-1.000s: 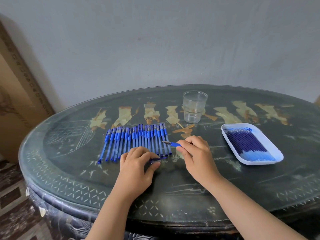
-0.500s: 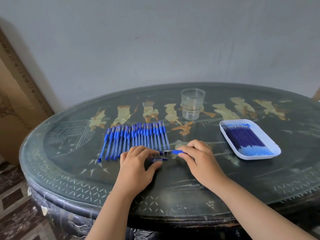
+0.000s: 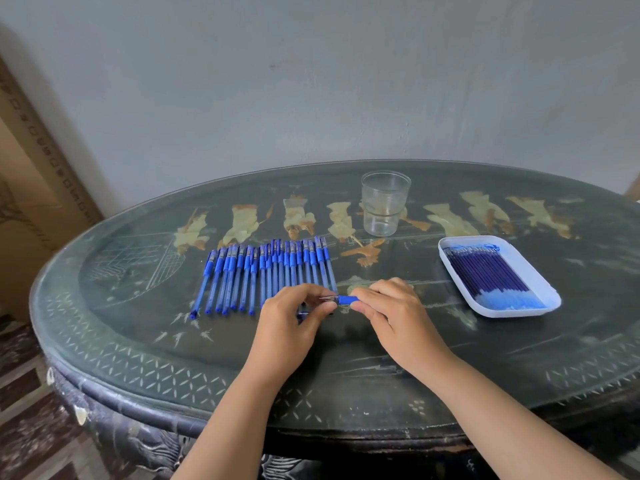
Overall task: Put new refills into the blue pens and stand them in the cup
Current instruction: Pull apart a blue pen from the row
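Dark oval counter [image 3: 138,341], glass-topped, pale painted figures across far half. Blue pens [image 3: 270,275] flat in one row, side by side, left of centre. Clear cup [image 3: 384,204] upright behind row's right end. White tray [image 3: 512,311] at right — refills [image 3: 485,271] packed inside.

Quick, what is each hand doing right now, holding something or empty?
Left hand: closed, pinching the tip end of a blue pen.
Right hand: closed, pinching the same pen's other end.
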A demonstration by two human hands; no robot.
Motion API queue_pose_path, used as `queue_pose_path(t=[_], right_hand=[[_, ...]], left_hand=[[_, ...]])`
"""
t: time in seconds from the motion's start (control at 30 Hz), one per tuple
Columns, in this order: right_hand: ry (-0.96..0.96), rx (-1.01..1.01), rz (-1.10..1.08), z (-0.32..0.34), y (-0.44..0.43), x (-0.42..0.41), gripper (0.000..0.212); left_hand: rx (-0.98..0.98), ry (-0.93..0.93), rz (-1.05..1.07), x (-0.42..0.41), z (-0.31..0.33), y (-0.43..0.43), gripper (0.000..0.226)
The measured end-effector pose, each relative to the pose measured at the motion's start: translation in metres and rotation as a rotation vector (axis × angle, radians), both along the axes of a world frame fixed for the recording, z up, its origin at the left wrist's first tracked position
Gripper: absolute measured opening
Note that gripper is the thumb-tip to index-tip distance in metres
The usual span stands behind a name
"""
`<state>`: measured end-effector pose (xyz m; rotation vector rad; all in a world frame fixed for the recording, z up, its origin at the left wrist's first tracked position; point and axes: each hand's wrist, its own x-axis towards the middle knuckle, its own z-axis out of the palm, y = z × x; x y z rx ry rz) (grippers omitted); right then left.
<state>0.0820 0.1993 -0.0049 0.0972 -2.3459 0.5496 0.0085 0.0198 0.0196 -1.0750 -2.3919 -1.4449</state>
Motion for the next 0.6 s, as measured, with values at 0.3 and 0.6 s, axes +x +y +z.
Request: queue_pose_path(t=[0.3, 0.6], right_hand=[[0.035, 0.046, -0.001, 0.000, -0.001, -0.001, 0.031], [0.034, 0.001, -0.005, -0.002, 0.001, -0.001, 0.030]], left_hand=[[-0.029, -0.082, -0.004, 0.003, 0.005, -0.001, 0.032], [0.049, -0.273, 0.018, 0.007, 0.016, 0.000, 0.011]])
